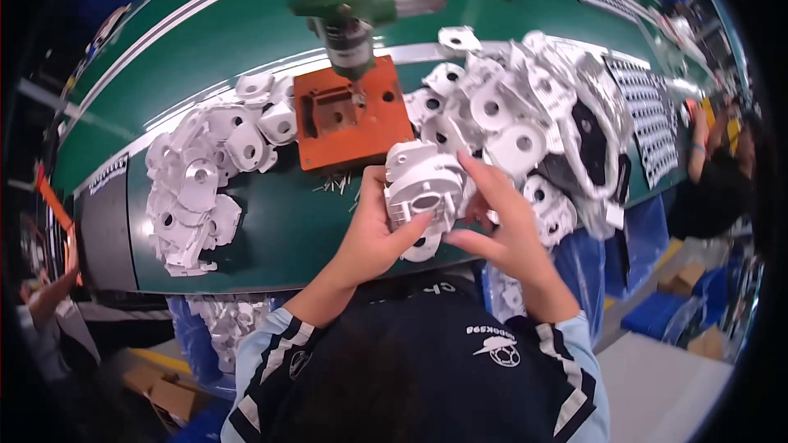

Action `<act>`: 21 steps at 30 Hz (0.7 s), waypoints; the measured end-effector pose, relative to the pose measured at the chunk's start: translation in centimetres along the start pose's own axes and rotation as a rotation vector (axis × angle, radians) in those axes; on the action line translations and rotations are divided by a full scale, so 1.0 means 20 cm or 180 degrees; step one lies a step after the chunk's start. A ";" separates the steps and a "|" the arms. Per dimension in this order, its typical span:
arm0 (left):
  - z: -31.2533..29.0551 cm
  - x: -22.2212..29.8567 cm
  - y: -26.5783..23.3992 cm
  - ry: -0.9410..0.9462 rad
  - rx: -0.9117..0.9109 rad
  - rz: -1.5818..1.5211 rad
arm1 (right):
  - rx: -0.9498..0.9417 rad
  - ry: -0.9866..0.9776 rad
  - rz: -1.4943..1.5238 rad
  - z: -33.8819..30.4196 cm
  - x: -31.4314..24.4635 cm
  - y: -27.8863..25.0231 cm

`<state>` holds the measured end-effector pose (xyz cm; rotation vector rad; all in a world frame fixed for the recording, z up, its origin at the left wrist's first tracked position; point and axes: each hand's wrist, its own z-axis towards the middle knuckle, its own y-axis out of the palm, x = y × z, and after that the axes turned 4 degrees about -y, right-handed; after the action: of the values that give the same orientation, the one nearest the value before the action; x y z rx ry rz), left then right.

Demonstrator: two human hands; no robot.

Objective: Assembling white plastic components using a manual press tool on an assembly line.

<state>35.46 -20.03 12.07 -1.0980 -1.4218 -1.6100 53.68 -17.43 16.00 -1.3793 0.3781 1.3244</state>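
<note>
Above blue bags (194, 344) of white parts (228, 330), a white housing (423, 179) in the left hand (367, 234), right hand (510, 228) wide beside it.

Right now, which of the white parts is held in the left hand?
The white part between the left hand and right hand: the left thumb lies on it, while heaped parts lie beside the orange block.

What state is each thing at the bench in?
Left hand: closed on white molded part
White molded part: held, opening toward camera
Right hand: spread open, contact unclear
Orange fixture block: flat, recess upward
Machine spindle: pointing down above block
Left parts pile: loosely heaped
Right parts pile: loosely heaped
</note>
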 end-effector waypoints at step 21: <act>-0.14 -0.15 -0.01 0.0613 0.0192 -0.0661 | 0.1053 0.0492 0.1852 -0.10 0.13 0.34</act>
<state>36.00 -22.86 9.09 -0.7582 -1.4823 -1.7531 49.78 -20.11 10.03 -1.1297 1.1166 1.5301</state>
